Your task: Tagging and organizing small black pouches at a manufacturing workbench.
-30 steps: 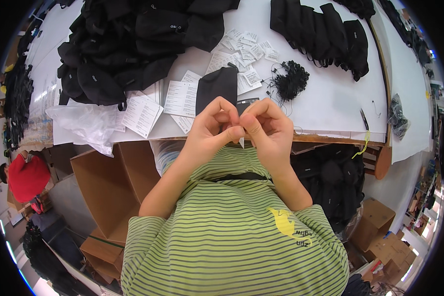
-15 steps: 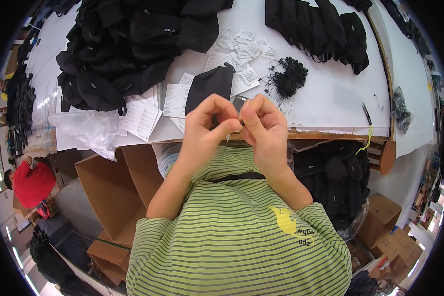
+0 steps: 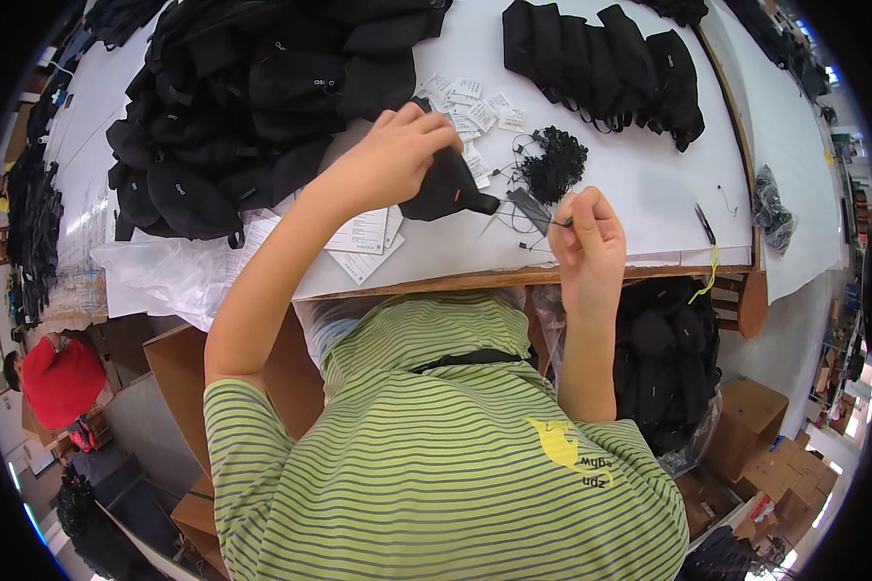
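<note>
My left hand (image 3: 397,155) is closed on the upper edge of a black fabric pouch (image 3: 441,191), which has a small red mark and a short dark loop at its right end. The pouch is tilted over the table, its far part hidden by my fingers. To the right, my right hand (image 3: 588,237) pinches the thin black cord of a dark hang tag (image 3: 528,207), with thumb and forefinger together. The tag hangs left of these fingers, close to the pouch's loop; whether they touch I cannot tell. A tangled bundle of black cords (image 3: 554,163) lies just beyond the tag.
A large heap of black fabric pieces (image 3: 194,116) covers the left; a row of black pouches (image 3: 601,63) lies far right. White printed slips (image 3: 475,114), printed cards (image 3: 358,232), clear plastic (image 3: 160,271) and a thread snipper (image 3: 704,225) are on the table (image 3: 639,208).
My hands have moved apart from close together near the table edge. The left went up and left and took hold of the pouch; the right moved right with the tag's cord.
</note>
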### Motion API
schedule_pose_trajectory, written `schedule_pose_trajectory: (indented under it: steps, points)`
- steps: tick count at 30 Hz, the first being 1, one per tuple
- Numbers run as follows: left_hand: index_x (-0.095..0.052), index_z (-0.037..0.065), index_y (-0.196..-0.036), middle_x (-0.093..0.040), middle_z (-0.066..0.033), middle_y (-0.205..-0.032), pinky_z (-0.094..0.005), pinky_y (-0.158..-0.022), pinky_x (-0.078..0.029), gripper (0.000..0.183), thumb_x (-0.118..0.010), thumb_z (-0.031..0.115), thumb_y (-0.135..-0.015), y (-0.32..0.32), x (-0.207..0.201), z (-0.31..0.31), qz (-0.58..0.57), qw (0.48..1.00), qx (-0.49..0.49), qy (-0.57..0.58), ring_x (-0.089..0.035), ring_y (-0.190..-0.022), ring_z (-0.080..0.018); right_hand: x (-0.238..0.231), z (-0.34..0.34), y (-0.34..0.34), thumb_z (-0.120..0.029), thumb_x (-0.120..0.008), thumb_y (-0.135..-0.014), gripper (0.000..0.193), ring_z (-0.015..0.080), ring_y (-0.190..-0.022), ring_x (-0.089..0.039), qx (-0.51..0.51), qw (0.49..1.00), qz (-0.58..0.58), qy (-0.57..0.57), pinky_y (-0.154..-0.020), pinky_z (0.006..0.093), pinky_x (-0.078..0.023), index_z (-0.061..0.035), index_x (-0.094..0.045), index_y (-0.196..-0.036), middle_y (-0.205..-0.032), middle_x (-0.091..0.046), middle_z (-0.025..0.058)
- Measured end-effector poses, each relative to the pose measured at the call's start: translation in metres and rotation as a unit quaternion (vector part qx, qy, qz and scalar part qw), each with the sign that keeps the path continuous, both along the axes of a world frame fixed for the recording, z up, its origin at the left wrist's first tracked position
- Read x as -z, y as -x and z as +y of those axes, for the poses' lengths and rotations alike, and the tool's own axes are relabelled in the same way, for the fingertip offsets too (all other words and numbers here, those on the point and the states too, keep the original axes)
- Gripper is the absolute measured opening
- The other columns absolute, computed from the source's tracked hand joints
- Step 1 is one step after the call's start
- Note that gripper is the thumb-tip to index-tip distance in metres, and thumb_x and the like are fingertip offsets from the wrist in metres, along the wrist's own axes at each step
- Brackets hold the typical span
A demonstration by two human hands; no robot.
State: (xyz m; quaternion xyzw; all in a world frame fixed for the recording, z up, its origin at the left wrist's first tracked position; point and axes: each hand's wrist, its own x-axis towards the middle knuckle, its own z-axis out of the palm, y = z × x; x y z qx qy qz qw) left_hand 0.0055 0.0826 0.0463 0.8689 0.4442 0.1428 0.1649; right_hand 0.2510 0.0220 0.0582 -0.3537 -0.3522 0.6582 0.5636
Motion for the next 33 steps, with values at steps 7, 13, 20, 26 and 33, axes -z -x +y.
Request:
schedule_pose_trajectory:
  steps: [7,13,20,26,33]
  points:
    - [-0.061,0.01,-0.097,-0.057,-0.0013,-0.103,-0.0358,-0.091,-0.036,0.023,-0.07,0.006,-0.076,0.014,0.018,-0.028,-0.044,0.983,-0.077,-0.163,-0.05,-0.101,-0.0232,0.003,0.009,-0.013,-0.019,-0.06,-0.095,0.023,0.0037,-0.049,-0.032,0.069,0.996,-0.06,0.021,-0.046,0.0202,-0.023,-0.0066,-0.053,-0.076,-0.058,-0.042,-0.0043]
    - [-0.062,0.01,-0.09,-0.057,-0.0006,-0.094,-0.0362,-0.089,-0.039,0.018,-0.068,0.006,-0.073,0.017,0.013,-0.034,-0.036,0.971,-0.059,-0.23,-0.053,-0.098,-0.0219,0.002,0.013,-0.023,-0.017,-0.065,-0.09,0.022,0.0068,-0.055,-0.04,0.058,0.975,-0.214,-0.011,-0.051,0.0208,-0.03,-0.0055,-0.053,-0.077,-0.064,-0.047,-0.0018]
    - [-0.063,0.013,-0.09,-0.061,-0.0054,-0.097,-0.0354,-0.082,-0.049,0.027,-0.064,0.004,-0.064,-0.02,-0.011,-0.056,-0.058,0.961,0.04,-0.266,-0.058,-0.099,-0.0242,-0.032,0.019,0.008,-0.021,-0.07,-0.081,0.023,0.0243,-0.087,-0.062,-0.023,0.793,-0.53,-0.299,-0.078,0.0324,-0.046,-0.0056,-0.068,-0.097,-0.093,-0.066,0.0096]
    - [-0.058,0.014,-0.093,-0.061,-0.0076,-0.096,-0.0354,-0.089,-0.047,0.025,-0.063,0.007,-0.069,-0.019,-0.013,-0.072,-0.061,0.975,0.029,-0.214,-0.058,-0.096,-0.0233,-0.044,0.017,0.009,-0.012,-0.066,-0.083,0.022,0.0172,-0.06,-0.061,-0.219,0.765,-0.58,-0.175,-0.058,0.0274,-0.047,-0.0007,-0.065,-0.102,-0.073,-0.065,0.0109]
    - [-0.065,0.007,-0.091,-0.064,-0.0019,-0.091,-0.0366,-0.087,-0.042,0.022,-0.069,0.007,-0.069,0.003,-0.012,-0.087,-0.008,0.988,0.017,-0.15,-0.058,-0.089,-0.0213,-0.034,0.006,0.02,-0.01,-0.062,-0.084,0.023,0.0259,-0.071,-0.063,-0.175,0.793,-0.508,-0.286,-0.062,0.0342,-0.048,-0.0111,-0.063,-0.107,-0.089,-0.064,0.009]
